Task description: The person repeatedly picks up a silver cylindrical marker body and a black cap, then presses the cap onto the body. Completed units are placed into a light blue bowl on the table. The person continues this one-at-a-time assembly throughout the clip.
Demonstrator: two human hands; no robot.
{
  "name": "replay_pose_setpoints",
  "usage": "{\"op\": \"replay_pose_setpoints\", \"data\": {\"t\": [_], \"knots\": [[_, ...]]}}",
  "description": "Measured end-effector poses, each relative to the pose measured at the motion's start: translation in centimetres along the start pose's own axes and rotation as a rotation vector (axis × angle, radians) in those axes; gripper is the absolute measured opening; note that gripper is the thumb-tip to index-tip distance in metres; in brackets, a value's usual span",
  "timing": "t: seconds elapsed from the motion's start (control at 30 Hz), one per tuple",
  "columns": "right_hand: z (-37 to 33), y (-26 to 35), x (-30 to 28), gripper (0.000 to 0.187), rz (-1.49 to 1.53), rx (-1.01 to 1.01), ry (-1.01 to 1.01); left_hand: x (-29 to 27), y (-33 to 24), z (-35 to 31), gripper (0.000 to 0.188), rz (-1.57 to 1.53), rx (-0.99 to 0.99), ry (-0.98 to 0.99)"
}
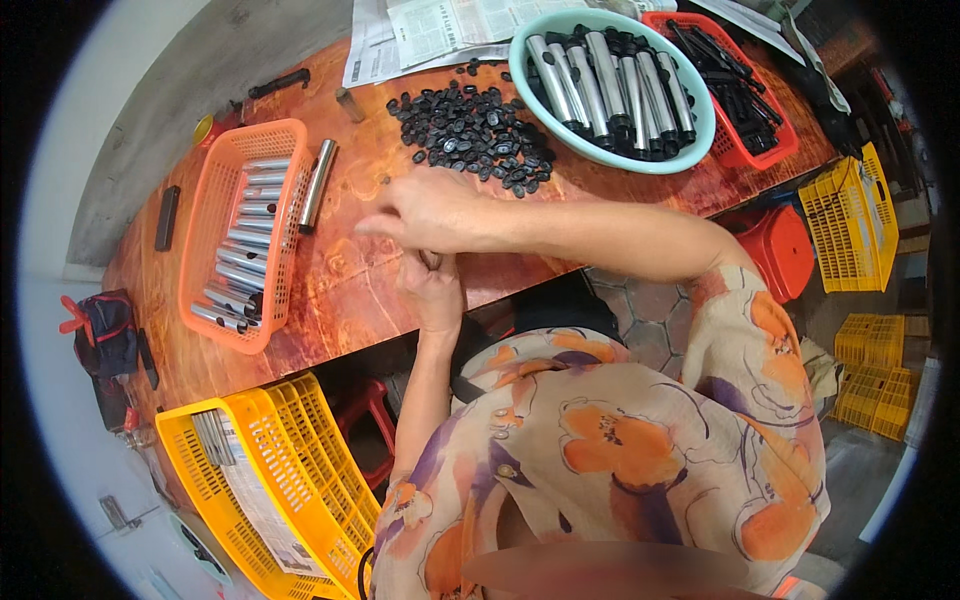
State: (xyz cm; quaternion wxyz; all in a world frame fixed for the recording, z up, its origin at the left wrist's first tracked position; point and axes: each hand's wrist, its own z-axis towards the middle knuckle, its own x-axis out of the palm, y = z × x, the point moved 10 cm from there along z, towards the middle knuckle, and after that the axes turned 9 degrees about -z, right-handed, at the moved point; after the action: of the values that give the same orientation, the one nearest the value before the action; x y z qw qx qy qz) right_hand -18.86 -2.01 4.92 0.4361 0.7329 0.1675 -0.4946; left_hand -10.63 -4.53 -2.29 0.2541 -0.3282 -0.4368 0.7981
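My left hand [432,295] is closed at the near edge of the table, with a small dark bit of something showing at its top. Just beyond it, my right hand [435,208] crosses over from the right, fingers bent and one digit pointing left. What the two hands grip between them is mostly hidden. Past my right hand lies a loose pile of small black plastic pieces [465,130]. Left of the hands, a single silver metal tube [318,185] leans by the orange basket [298,150], which holds several similar tubes.
A light-green basin [620,163] full of black-ended tubes stands at the far right, beside a red basket [785,150] of black parts. Newspaper [440,30] covers the back edge. A dark bar [168,218] lies far left. Below the table stands a yellow crate [285,470].
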Motion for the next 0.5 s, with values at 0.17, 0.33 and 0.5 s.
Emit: {"op": "replay_pose_setpoints", "data": {"t": [0.17, 0.33, 0.5], "knots": [[0.7, -5.1, 1.7, 0.050, 0.442, 0.211, -0.187, 0.3, -1.2, -0.3, 0.024, 0.244, 0.019, 0.002], [0.3, -5.9, 3.1, 0.054, 0.352, 0.226, 0.025, 0.4, -2.2, -0.5, 0.018, 0.336, 0.213, 0.053], [-4.1, -0.3, -0.6, 0.054, 0.378, -0.226, 0.185, 2.1, -2.5, -1.0, 0.020, -0.256, -0.155, 0.465]]}}
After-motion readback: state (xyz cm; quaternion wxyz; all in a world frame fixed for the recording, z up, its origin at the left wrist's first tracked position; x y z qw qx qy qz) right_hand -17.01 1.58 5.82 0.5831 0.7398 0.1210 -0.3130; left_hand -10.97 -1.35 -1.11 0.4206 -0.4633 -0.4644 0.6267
